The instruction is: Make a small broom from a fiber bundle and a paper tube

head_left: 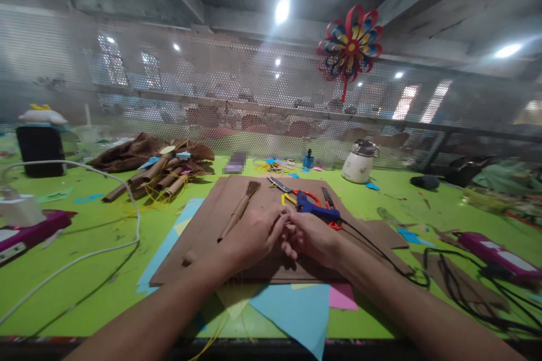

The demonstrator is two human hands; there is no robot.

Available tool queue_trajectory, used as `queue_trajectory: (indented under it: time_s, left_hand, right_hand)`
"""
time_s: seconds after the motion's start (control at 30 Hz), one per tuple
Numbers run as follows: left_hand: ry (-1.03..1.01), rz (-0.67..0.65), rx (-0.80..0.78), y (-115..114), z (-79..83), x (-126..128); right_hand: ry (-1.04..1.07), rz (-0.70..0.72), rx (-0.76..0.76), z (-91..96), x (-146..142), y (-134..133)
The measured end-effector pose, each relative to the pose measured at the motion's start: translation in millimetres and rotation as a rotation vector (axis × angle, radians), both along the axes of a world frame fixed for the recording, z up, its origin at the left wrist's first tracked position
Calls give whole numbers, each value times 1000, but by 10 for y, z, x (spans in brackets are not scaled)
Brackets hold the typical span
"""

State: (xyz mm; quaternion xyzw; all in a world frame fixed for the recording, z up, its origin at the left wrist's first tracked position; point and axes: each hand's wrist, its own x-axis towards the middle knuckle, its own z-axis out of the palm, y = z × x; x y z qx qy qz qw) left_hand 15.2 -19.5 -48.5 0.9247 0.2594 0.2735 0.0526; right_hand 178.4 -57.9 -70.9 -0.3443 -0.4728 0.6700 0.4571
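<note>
My left hand (249,237) and my right hand (311,235) meet over a brown cardboard sheet (215,208) on the green table (105,237). Both have fingers curled and pinched together where they touch; what they hold is too small to name. A small rolled-paper broom (239,208) lies on the cardboard just left of my left hand. A blue glue gun (315,207) and scissors with orange-yellow handles (292,194) lie just beyond my right hand.
A pile of paper brooms (165,172) lies at back left. Coloured paper sheets (296,310) sit at the near edge. White cable (84,256) loops left; black cords (457,287) run right. A white pot (359,162), pink cases (495,251) and a paper pinwheel (350,42) on the mesh.
</note>
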Motion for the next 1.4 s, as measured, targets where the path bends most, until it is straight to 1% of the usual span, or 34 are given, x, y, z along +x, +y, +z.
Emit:
queue_trajectory:
  time_s: [0.1,0.2,0.4,0.53,0.63,0.7,0.8,0.93,1.07,1.13,1.23,1.3,1.4]
  left_hand:
    - [22,44,52,84,-110,9]
    - [55,59,102,123,-147,6]
    - [59,94,157,46,-68,19]
    - [17,137,129,14,-5,21]
    - [-42,173,71,3,81,-3]
    - [-77,155,-2,-16,150,-16]
    - [-124,82,-134,-47,213,-16]
    - [-187,-37,-286,-52,187,2]
    - [-210,-99,-370,-62,182,3]
    - [-204,-119,-381,-73,206,0]
    - [-185,-69,-316,-63,220,-6]
    - [-163,-28,-265,-32,196,-14]
    - [-159,-53,-252,15,145,-30]
  right_hand:
    - [-20,-5,-16,-14,-25,-6]
    - [-16,-6,-12,-35,-36,-1]
    - [3,3,0,-58,-38,20]
    - [-26,-9,1,5,-29,-6]
    - [-15,-11,-13,42,-14,-18]
    - [-4,-2,-24,42,-4,-14]
    - [-14,4,-18,19,-1,1]
    - [-40,-5,6,-2,-18,7]
    - [-27,-4,35,-2,-24,3]
    - [-31,-15,40,-4,-18,3]
    - [-51,-5,10,-15,-10,8]
    - [-49,13,-4,-18,-8,10]
    - [-32,4,-13,-10,-8,6]
